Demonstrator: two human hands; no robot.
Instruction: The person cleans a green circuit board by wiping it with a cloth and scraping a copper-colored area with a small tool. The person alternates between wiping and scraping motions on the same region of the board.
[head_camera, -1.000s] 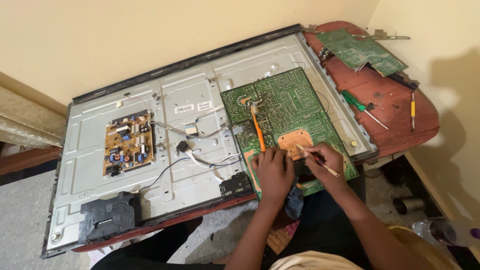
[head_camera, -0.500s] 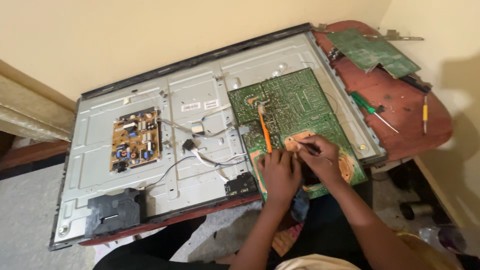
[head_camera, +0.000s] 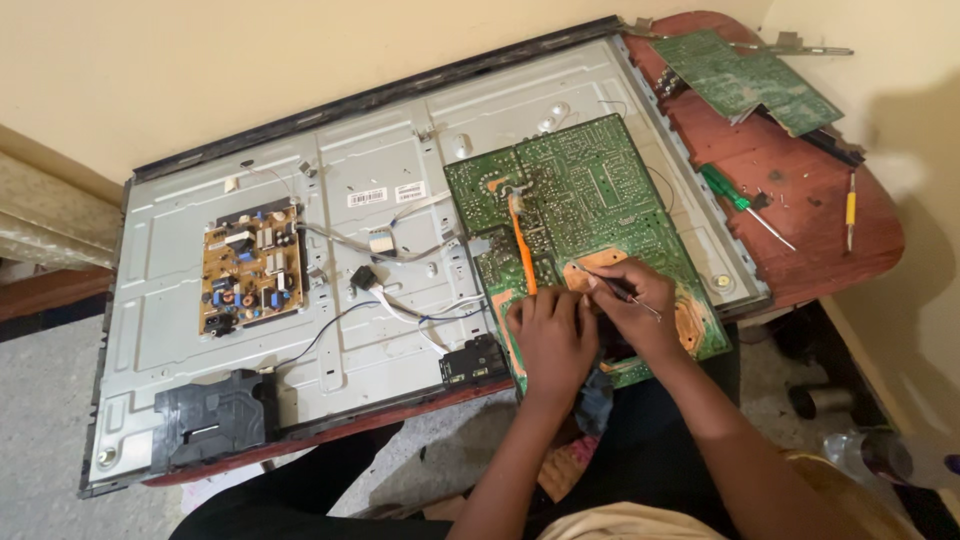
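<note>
Green circuit board (head_camera: 590, 200) partly hidden under left hand (head_camera: 550, 340), right hand (head_camera: 635, 300) pinching thin tool (head_camera: 625, 292), left grip unclear, red-brown table (head_camera: 800, 200), cream wall (head_camera: 200, 70).

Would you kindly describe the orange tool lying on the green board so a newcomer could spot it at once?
Start at the large grey metal panel on the red-brown table. On its right side lies a big green circuit board. The orange tool rests lengthwise on that board, just above the left hand; it is the only orange, stick-shaped thing there.
</note>
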